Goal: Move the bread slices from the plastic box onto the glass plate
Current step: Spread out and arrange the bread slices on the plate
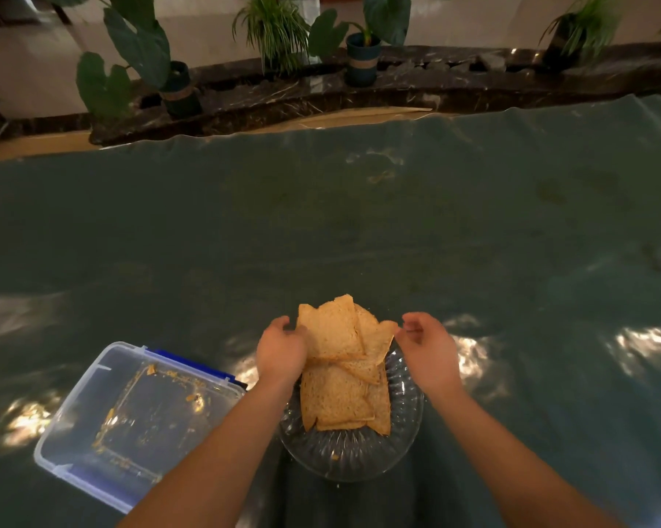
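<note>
On the near middle of the table, we hold a pair of bread slices [340, 331] over the far side of the glass plate [405, 432]. Our left hand [281, 350] pinches their left edge and our right hand [428, 346] curls its fingertips on the right corner. Nearer slices [340, 400] already lie flat and overlapping on the plate. To the left, the plastic box [131, 421] holds only crumbs, so we judge the transfer almost done: just this last pair to set down. Both pairs look brown, thin and floppy, with ragged edges.
</note>
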Available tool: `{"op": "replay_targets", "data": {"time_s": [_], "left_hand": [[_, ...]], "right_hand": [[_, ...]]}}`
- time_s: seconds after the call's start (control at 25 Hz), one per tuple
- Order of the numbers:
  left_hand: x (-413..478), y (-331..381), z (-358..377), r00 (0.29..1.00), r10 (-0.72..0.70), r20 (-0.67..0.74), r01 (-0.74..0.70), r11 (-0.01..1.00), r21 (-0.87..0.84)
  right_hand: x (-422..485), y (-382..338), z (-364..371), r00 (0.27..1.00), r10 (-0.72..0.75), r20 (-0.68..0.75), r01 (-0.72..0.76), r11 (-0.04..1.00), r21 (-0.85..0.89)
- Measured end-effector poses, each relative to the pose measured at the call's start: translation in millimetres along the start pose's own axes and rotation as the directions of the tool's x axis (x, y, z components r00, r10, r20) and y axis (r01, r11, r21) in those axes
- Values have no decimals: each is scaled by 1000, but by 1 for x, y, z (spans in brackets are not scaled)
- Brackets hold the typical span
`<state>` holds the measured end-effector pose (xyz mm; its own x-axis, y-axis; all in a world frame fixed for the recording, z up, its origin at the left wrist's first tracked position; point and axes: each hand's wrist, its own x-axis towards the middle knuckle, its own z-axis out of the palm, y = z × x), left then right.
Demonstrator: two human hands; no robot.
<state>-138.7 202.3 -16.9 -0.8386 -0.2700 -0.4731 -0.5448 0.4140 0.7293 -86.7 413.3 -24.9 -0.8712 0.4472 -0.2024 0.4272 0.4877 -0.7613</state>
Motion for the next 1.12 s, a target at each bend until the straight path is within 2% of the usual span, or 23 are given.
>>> {"op": "replay_targets", "data": {"time_s": [0.08, 0.16, 0.28, 0.36, 0.48, 0.64, 0.84, 0.96, 1.12], "left_hand": [[-25, -12, -6, 999, 29, -24, -29, 1000, 1], [-50, -30, -6, 998, 69, -9, -69, 997, 36], [-71, -51, 1, 996, 23, 91, -28, 998, 57], [-70, -55, 3, 994, -16, 106, 8, 997, 75], [-65, -54, 2, 991, -85, 100, 86, 996, -7], [-65, -55, -1, 979, -141, 145, 160, 978, -132], [-70, -57, -12, 958, -209, 198, 254, 936, -243], [-73, -57, -16, 955, -216, 204, 270, 918, -290], [-80, -49, -21, 927, -268, 263, 359, 836, -415]], "right_hand": [[-26, 6, -3, 999, 35, -26, -35, 999, -2], [-47, 11, 0, 995, 80, 57, -77, 995, -63], [-65, 10, 11, 977, 103, 184, -79, 988, -132], [-68, 7, 16, 966, 126, 225, -96, 986, -137], [-66, 8, 21, 937, 245, 248, -254, 967, 6], [-72, 13, 28, 881, 333, 335, -424, 871, 248], [-81, 18, 27, 873, 393, 288, -480, 797, 367], [-82, 17, 18, 892, 402, 205, -449, 835, 319], [-82, 16, 9, 909, 384, 161, -415, 870, 268]]}}
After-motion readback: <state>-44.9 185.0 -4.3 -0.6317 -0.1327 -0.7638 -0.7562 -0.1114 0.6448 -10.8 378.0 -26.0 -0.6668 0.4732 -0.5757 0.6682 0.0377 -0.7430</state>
